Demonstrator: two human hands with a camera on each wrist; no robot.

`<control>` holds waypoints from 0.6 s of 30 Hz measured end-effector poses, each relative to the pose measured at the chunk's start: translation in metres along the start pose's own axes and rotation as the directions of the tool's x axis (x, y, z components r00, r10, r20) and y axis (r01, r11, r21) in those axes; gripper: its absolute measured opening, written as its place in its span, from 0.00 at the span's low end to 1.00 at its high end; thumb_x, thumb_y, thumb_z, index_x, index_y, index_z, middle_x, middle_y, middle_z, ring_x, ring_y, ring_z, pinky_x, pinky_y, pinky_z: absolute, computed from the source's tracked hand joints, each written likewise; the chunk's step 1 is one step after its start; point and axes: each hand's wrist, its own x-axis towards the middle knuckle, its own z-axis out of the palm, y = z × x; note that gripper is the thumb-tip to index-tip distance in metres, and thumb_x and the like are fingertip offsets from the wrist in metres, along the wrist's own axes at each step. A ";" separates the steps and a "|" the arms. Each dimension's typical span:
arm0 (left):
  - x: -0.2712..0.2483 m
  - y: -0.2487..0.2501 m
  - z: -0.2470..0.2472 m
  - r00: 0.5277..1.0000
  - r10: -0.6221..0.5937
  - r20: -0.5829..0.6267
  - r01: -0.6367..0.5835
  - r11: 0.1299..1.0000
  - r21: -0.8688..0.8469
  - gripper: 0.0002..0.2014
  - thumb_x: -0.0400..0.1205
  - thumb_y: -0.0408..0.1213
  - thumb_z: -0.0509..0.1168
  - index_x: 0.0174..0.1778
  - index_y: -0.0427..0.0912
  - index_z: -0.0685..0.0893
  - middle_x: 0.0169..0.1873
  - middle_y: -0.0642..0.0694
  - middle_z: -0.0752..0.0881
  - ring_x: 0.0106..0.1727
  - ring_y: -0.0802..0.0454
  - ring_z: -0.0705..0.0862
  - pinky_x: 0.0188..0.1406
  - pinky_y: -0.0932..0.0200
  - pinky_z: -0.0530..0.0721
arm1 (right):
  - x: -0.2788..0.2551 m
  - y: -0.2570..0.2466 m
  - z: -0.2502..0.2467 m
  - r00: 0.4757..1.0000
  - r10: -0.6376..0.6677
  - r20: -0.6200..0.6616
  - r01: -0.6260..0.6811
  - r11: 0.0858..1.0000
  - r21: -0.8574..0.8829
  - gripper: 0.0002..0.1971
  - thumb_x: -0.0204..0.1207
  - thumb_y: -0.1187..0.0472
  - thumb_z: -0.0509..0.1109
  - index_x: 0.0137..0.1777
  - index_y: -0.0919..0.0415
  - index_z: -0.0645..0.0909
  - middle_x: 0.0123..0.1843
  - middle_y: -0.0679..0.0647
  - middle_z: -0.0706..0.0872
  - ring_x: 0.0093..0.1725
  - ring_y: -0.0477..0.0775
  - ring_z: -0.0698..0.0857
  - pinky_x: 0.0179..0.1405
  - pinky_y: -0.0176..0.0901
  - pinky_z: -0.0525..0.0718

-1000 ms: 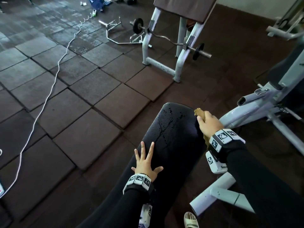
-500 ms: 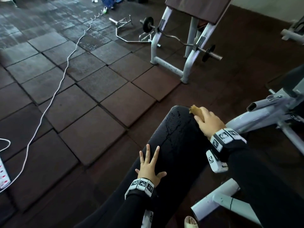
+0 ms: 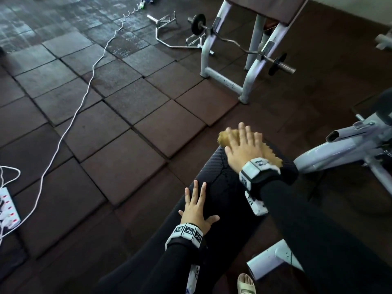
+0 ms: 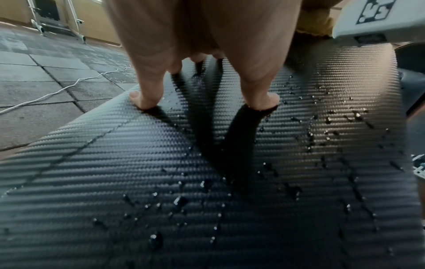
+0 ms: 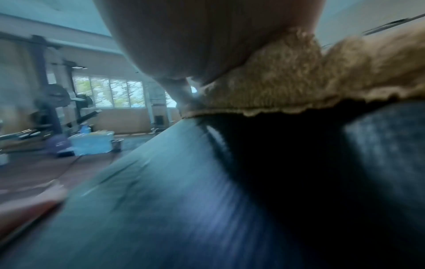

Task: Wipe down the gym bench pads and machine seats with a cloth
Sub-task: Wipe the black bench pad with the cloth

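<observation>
Pad: the black textured vinyl bench pad (image 3: 214,247) lay lengthwise before the person, droplets (image 4: 326,120) beaded on it, awaiting the wipe.
Cloth: the tan fuzzy cloth (image 3: 224,138) sat at the pad's far end, flattened for broad contact.
Right hand (image 3: 240,149): fingers straight, pressing the cloth down.
Left hand (image 3: 196,211): fingers splayed wide on the pad, probably bracing.

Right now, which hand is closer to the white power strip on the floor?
Left. The left hand lies flat on the bench pad, on the power strip's side; the right hand presses the cloth farther away.
</observation>
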 end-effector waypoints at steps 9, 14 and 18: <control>0.000 -0.002 0.001 1.000 -0.012 0.004 0.012 0.998 -0.054 0.59 0.72 0.56 0.73 0.75 0.60 0.25 0.70 0.76 0.20 0.75 0.59 0.23 0.69 0.19 0.56 | -0.109 0.007 0.053 0.959 -0.266 0.103 0.266 0.964 0.011 0.31 0.84 0.51 0.53 0.78 0.38 0.36 0.80 0.51 0.28 0.80 0.55 0.33 0.76 0.52 0.27; 0.003 -0.003 0.003 1.000 -0.013 0.012 0.014 0.997 -0.075 0.59 0.72 0.55 0.73 0.75 0.63 0.24 0.69 0.77 0.20 0.74 0.60 0.22 0.69 0.18 0.53 | -0.058 0.056 0.007 1.000 0.023 -0.012 -0.023 0.999 -0.027 0.32 0.83 0.56 0.51 0.81 0.40 0.38 0.84 0.56 0.36 0.83 0.58 0.44 0.80 0.57 0.43; 0.004 -0.005 0.003 1.000 -0.014 0.013 0.015 0.997 -0.075 0.59 0.72 0.55 0.73 0.75 0.64 0.24 0.69 0.77 0.20 0.74 0.60 0.21 0.69 0.18 0.52 | -0.011 0.046 -0.017 0.996 0.084 0.032 -0.086 0.994 0.073 0.28 0.85 0.51 0.47 0.82 0.40 0.40 0.84 0.54 0.35 0.83 0.58 0.42 0.79 0.58 0.45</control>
